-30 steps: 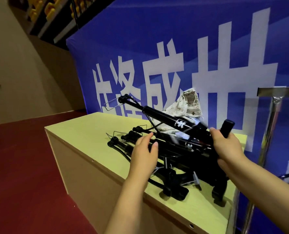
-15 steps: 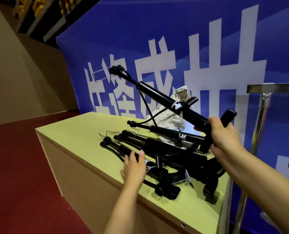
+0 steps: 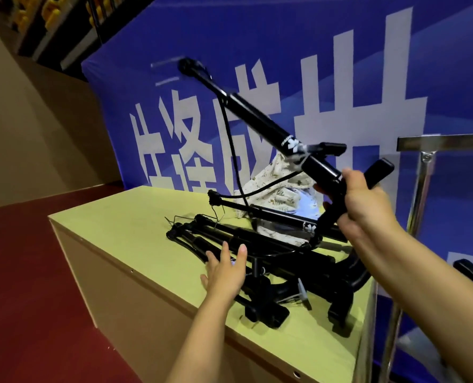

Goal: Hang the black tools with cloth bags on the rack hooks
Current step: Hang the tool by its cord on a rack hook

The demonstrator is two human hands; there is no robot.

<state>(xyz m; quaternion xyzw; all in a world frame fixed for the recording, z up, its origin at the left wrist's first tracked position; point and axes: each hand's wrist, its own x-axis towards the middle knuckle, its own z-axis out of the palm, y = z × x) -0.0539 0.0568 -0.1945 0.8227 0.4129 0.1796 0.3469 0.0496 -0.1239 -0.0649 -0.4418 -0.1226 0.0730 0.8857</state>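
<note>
Fingers (image 3: 352, 186) of the right hand (image 3: 368, 205) were curled tight round the grip end of one black tool (image 3: 257, 111), holding it up off the pile with its long shaft tilted up and to the left against the blue banner (image 3: 285, 37); its far tip looked blurred; a thin black cord (image 3: 231, 150) drooped from the shaft down toward the pile. Left hand (image 3: 224, 275) was flat and relaxed, fingers straight and spread, resting on or just over the other black tools (image 3: 271, 252) lying in a heap on the yellow-green surface (image 3: 113, 230); couldn't tell for sure if it actually touched them. Patterned cloth bag (image 3: 276, 189) sat behind the heap, partly under the raised tool, near the banner. Metal rack (image 3: 423, 172) stood off to the right, just beside the surface edge, its top bar showing at about the height of the lifted tool's grip; red floor (image 3: 22, 272) on the left.
</note>
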